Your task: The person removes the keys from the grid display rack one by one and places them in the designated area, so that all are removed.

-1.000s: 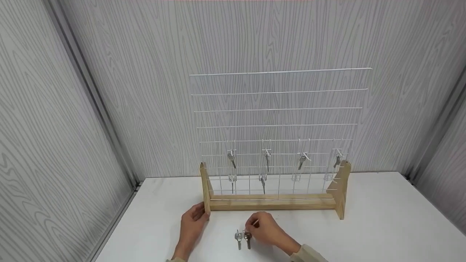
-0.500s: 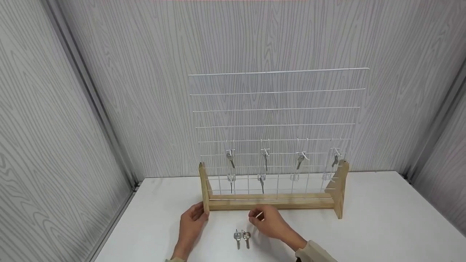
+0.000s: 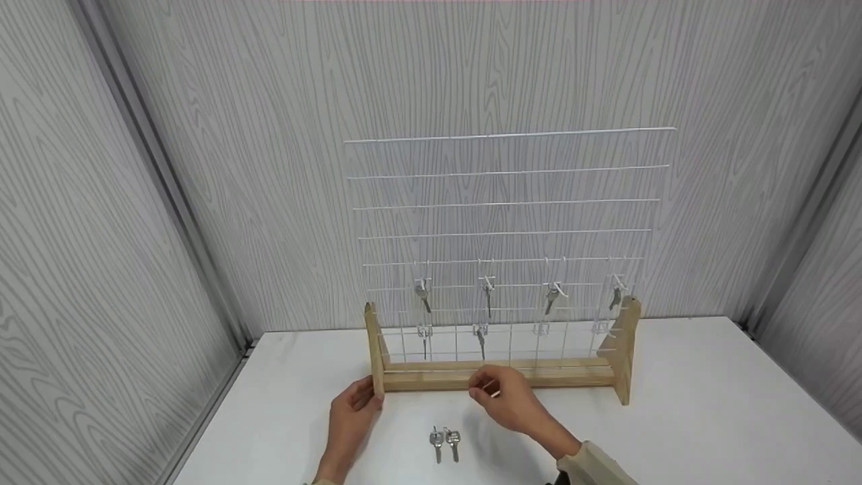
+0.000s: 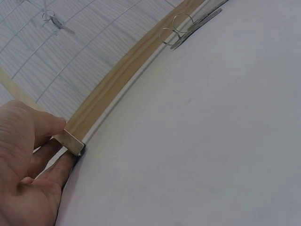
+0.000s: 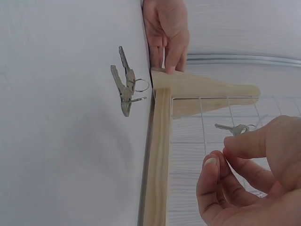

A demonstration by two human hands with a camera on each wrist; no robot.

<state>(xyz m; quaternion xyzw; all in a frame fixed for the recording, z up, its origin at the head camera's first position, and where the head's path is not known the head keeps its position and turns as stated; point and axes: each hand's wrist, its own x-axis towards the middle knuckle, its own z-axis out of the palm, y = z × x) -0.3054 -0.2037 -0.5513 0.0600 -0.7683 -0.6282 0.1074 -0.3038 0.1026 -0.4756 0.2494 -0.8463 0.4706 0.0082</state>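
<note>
Left hand (image 3: 351, 414): gripping the lower front corner of the tapered pale-wood end panel (image 3: 374, 350), thumb on one face, fingers behind. Panel is the left end of the rack: upright white wire grid (image 3: 510, 135) set in a pale-wood base rail (image 3: 431, 382).

Right hand (image 3: 508, 401): up off the table, in front of the grid, overlapping the base rail in the head view. Fingers curled in, thumb meeting fingertips, bare pinch.

Rack load: upper row of white hooks carries four silver metal keys, left to right: first (image 3: 421, 291), second (image 3: 488, 296), third (image 3: 553, 294), fourth (image 3: 615, 296). Lower row carries two silver metal keys, one at far left (image 3: 425, 347), one next along (image 3: 481, 338). Two more white hooks sit right of those, one (image 3: 541, 329) and another (image 3: 600, 327).

On the white tabletop (image 3: 673, 417), in front of the rack: two loose silver metal keys side by side, left one (image 3: 436, 438), right one (image 3: 454, 438). Each has a thin wire ring; rings stand up off the surface. Both lie between the hands, nearer the person than the base rail.

Grey wood-grain wall panel (image 3: 269, 135) behind.
</note>
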